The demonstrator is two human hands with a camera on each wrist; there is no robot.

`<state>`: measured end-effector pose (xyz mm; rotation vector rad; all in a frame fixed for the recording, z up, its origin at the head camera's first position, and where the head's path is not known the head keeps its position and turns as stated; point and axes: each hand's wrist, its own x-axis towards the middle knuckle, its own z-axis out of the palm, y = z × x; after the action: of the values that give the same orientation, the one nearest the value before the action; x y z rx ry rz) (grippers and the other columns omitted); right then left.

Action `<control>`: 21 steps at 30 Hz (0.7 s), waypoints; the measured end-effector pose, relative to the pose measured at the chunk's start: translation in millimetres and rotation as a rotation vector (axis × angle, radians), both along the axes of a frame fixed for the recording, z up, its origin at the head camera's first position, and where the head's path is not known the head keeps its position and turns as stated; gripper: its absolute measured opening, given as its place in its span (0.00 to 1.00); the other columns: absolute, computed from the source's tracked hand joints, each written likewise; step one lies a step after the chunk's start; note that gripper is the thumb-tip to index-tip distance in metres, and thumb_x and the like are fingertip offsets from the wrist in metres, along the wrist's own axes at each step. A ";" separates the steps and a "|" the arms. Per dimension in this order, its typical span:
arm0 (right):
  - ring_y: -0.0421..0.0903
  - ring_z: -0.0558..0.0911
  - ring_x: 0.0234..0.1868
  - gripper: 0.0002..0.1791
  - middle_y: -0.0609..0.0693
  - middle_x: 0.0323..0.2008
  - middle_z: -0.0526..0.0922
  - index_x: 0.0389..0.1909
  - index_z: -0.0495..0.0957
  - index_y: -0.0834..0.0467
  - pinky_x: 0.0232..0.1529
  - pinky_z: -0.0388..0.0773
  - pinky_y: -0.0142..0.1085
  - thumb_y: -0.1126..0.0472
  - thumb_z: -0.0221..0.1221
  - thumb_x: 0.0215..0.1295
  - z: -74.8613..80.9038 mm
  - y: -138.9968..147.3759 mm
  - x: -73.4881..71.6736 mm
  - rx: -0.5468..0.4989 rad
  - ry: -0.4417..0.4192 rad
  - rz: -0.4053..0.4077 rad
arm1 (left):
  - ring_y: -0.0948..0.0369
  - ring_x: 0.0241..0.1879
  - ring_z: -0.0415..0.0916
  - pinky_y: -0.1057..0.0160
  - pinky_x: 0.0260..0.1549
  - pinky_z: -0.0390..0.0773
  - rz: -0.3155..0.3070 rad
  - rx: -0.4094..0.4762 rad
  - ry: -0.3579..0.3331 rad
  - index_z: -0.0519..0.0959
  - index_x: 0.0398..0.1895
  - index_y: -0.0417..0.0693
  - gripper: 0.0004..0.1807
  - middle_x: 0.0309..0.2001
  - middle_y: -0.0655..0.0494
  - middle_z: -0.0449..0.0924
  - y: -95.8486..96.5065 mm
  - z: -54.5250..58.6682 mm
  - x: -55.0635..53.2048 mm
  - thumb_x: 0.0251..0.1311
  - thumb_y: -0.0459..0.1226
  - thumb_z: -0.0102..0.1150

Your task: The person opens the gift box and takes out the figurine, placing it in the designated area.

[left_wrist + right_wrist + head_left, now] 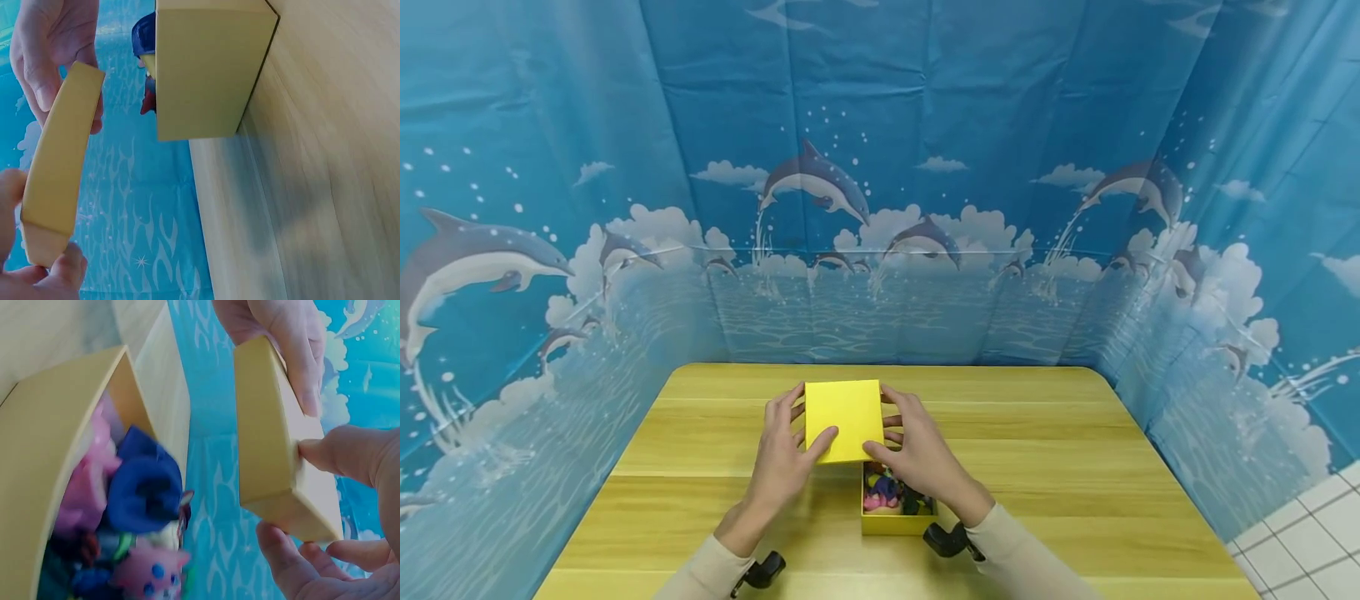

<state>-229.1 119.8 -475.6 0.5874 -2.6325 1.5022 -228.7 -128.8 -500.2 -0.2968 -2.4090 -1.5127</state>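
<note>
Both hands hold a square yellow box lid (842, 421) level above the table. My left hand (782, 458) grips its left side, thumb on top and fingers at the edge. On the opposite side my right hand (925, 446) pinches it the same way. Below and to the right stands the yellow box (898, 525), its top uncovered and partly hidden by the lid and right hand. In the right wrist view, small toy figures fill it: a pink figure (84, 494), a dark blue piece (144, 494) and a round pink figure with blue eyes (150, 572).
The box stands on a wood-grain table (1037, 467). A blue curtain (880, 308) printed with dolphins hangs behind the table and along its sides. White floor tiles (1300, 533) show at the lower right. Black wrist cameras (767, 571) sit at both cuffs.
</note>
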 end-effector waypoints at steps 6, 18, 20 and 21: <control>0.58 0.86 0.71 0.50 0.65 0.80 0.70 0.94 0.59 0.59 0.67 0.92 0.47 0.61 0.75 0.81 2.7 -15.0 -6.4 -0.042 -0.021 0.031 | 0.34 0.79 0.74 0.33 0.72 0.84 0.060 -0.009 0.071 0.62 0.93 0.41 0.49 0.77 0.35 0.66 -8.3 1.6 -2.7 0.77 0.39 0.79; 0.63 0.82 0.80 0.45 0.60 0.88 0.69 0.93 0.61 0.58 0.74 0.87 0.58 0.56 0.71 0.85 -0.1 -32.5 -10.2 -0.063 -0.059 0.140 | 0.40 0.75 0.78 0.36 0.74 0.85 0.172 -0.053 0.120 0.68 0.90 0.43 0.47 0.77 0.37 0.74 -33.5 -2.4 -4.5 0.73 0.36 0.82; 0.65 0.81 0.80 0.43 0.60 0.88 0.69 0.92 0.62 0.59 0.75 0.85 0.61 0.56 0.70 0.86 -4.2 -34.7 -10.6 -0.055 -0.062 0.152 | 0.41 0.75 0.78 0.36 0.72 0.86 0.186 -0.054 0.114 0.69 0.89 0.43 0.45 0.77 0.39 0.75 -37.0 -5.3 -4.0 0.74 0.37 0.81; 0.66 0.81 0.80 0.43 0.60 0.88 0.69 0.92 0.62 0.59 0.76 0.85 0.62 0.55 0.70 0.86 -6.1 -35.8 -10.9 -0.051 -0.064 0.158 | 0.41 0.75 0.79 0.36 0.72 0.86 0.190 -0.049 0.107 0.69 0.89 0.44 0.44 0.77 0.39 0.76 -38.8 -6.9 -3.6 0.75 0.37 0.81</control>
<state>-240.0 84.0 -481.7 0.7716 -2.6411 1.6516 -232.2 -167.6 -507.1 -0.1498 -2.3202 -1.3225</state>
